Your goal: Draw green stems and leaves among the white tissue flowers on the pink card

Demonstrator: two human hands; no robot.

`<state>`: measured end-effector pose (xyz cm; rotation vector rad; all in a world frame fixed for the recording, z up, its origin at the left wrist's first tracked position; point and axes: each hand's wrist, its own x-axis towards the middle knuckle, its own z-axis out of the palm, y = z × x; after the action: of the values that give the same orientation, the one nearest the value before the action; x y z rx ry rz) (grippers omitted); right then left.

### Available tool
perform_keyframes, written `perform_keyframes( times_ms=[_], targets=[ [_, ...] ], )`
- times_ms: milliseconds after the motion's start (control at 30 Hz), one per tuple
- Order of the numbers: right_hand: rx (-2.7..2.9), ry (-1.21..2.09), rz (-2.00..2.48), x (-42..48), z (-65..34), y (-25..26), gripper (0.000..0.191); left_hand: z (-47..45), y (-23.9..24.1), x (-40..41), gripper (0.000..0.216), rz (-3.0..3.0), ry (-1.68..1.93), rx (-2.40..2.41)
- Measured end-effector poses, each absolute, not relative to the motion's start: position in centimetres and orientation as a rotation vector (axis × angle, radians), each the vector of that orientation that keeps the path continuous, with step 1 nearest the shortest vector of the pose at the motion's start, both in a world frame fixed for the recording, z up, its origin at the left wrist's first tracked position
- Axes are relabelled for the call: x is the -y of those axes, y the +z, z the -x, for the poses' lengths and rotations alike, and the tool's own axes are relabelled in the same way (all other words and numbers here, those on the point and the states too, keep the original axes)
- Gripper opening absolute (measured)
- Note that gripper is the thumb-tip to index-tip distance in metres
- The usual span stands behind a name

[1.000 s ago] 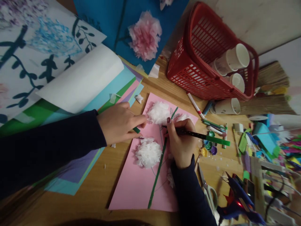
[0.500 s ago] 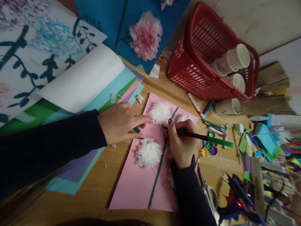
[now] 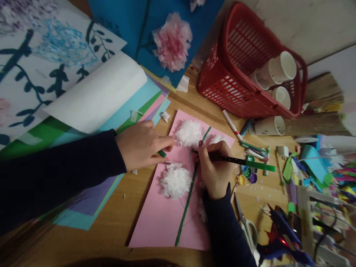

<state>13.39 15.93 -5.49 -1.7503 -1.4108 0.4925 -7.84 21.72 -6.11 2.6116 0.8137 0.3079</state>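
My right hand (image 3: 218, 170) is closed around a black marker with a green end (image 3: 251, 164), its tip down near the stem on a pink sheet (image 3: 150, 226). A painted green line (image 3: 185, 209) and thin pencilled leaf outlines run along that sheet. Ruffled white paper flowers (image 3: 175, 181) are stuck on it, some partly hidden by my right hand and sleeve. My left hand (image 3: 146, 144) rests at the sheet's left edge, fingers pinched on a small dark green marker cap (image 3: 161, 152), between two of the white flowers.
A red plastic basket (image 3: 236, 85) with paper cups stands at the back. Markers (image 3: 230, 124), paint pots (image 3: 246, 172), scissors (image 3: 244, 222) and a blue glue gun (image 3: 280, 237) lie to the right. Coloured sheets (image 3: 91, 200) and a painted white sheet (image 3: 69, 55) lie left.
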Motion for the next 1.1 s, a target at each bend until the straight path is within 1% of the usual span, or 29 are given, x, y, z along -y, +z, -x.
perform_keyframes(
  times_ms=[133, 367, 533, 800, 967, 1100],
  targets=[
    [1.422, 0.504, 1.734, -16.1, -13.4, -5.6, 0.031, 7.8, -6.4, -21.7, 0.021, -2.626, 0.356, -0.839],
    [1.466, 0.469, 1.719, -16.0, -13.2, -5.1, 0.026, 7.9, -5.9, -21.7, 0.021, -2.628, 0.292, -0.825],
    [1.386, 0.481, 1.725, -16.0, -13.2, -5.0, 0.027, 8.0, -6.4, -21.8, 0.026, -2.59, 0.297, -0.827],
    [1.3, 0.629, 1.78, -15.9, -13.7, -5.1, 0.027, 7.5, -6.6, -21.6, 0.022, -2.567, 0.325, -0.873],
    [1.05, 0.833, 1.807, -14.9, -13.2, -4.6, 0.029, 7.0, -6.4, -21.5, 0.013, -2.63, 0.382, -0.922],
    [0.938, 0.993, 1.775, -13.5, -12.7, -4.4, 0.031, 6.9, -6.9, -21.6, 0.026, -2.681, 0.464, -0.901]
  ],
)
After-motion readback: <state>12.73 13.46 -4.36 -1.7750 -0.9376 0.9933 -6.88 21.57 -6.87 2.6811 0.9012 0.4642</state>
